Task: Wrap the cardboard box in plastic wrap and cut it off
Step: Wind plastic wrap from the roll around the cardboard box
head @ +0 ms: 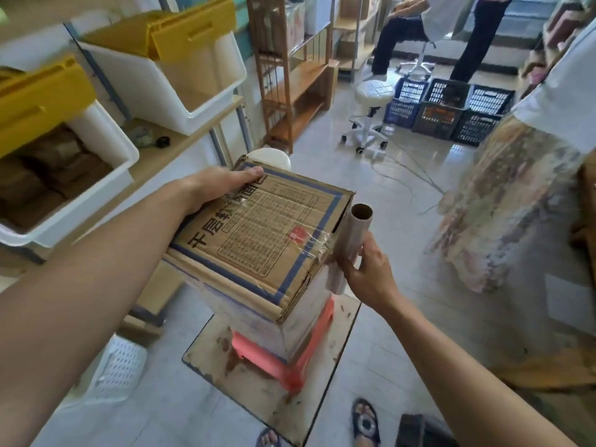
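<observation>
Cardboard tube first: your right hand is curled round the roll, with film stretched from it onto the box just left of that grip. Film already clouds the box's sides, so wrapping looks well along; cutting remains. Beyond, your left hand holds the far corner, thumb on top, fingers hidden.

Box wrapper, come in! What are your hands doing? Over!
Left hand holds cardboard box top edge. Right hand grips wrap roll at its right corner, film uncut. Nothing blocking.

On stool, perhaps, box; roll right.
</observation>
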A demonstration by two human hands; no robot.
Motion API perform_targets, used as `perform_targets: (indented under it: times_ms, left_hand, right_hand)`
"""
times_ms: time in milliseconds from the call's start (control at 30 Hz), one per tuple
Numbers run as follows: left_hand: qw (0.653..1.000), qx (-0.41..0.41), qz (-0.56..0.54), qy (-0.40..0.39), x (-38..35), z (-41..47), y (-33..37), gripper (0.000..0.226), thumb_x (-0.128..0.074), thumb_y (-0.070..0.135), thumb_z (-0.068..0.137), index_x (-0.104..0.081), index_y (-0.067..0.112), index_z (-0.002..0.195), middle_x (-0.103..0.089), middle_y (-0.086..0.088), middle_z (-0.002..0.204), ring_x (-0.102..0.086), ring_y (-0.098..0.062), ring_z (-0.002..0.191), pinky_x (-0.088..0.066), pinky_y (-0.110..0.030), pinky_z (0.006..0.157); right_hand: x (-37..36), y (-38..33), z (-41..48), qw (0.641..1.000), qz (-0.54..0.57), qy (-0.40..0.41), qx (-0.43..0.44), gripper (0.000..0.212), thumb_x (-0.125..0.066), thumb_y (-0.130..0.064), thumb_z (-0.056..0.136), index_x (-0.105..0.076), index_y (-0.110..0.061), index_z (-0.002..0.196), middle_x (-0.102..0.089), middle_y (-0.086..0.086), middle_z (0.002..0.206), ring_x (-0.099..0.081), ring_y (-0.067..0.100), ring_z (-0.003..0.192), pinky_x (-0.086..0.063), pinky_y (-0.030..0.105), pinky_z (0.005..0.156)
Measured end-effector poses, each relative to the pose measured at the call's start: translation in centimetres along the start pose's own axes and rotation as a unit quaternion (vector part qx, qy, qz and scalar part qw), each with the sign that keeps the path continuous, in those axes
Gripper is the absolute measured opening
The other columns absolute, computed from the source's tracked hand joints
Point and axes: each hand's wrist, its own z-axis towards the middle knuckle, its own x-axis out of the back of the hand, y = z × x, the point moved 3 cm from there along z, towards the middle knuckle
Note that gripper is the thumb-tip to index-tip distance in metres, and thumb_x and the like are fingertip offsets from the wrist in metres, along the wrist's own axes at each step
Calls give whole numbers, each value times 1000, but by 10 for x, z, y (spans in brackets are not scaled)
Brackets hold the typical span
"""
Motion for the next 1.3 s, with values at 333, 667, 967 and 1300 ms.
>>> perform_targets:
  times_ms: [333, 667, 967, 1300]
  left_hand:
    - [995, 20, 83, 58, 2, 8, 1, 84, -57, 92, 63, -76, 18, 98, -78, -6, 90, -76, -28, 82, -55, -47, 91]
    - [997, 33, 44, 52, 0, 8, 2, 91, -66, 92, 52, -75, 14, 98, -77, -12, 94, -75, -33, 88, -53, -55, 96]
    - [994, 5, 85, 67, -3, 7, 11, 65, -58, 77, 74, -75, 16, 92, -78, -3, 84, -75, -21, 79, -54, -42, 86]
    - [988, 98, 102, 68, 0, 14, 30, 69, -47, 86, 76, -70, 26, 102, -76, 5, 97, -72, -14, 93, -51, -39, 94]
  right_hand:
    - [17, 28, 54, 998, 33, -50, 6, 38, -81, -21, 78, -55, -22, 106, -61, -4, 103, -57, 14, 91, -42, 24, 65]
    - [21, 21, 99, 962, -19, -245, 120, 26, -58, -13, 95, -48, -25, 116, -51, -1, 108, -56, 12, 79, -46, 28, 68]
    - [12, 10, 136, 928, -9, -338, 156, 44, -63, -9, 88, -50, -34, 122, -62, -17, 108, -61, 9, 82, -56, 34, 74]
    - [-33, -14, 194, 819, 16, -509, 264, 54, -85, -21, 67, -53, -34, 109, -60, -16, 98, -55, 3, 82, -46, 22, 70]
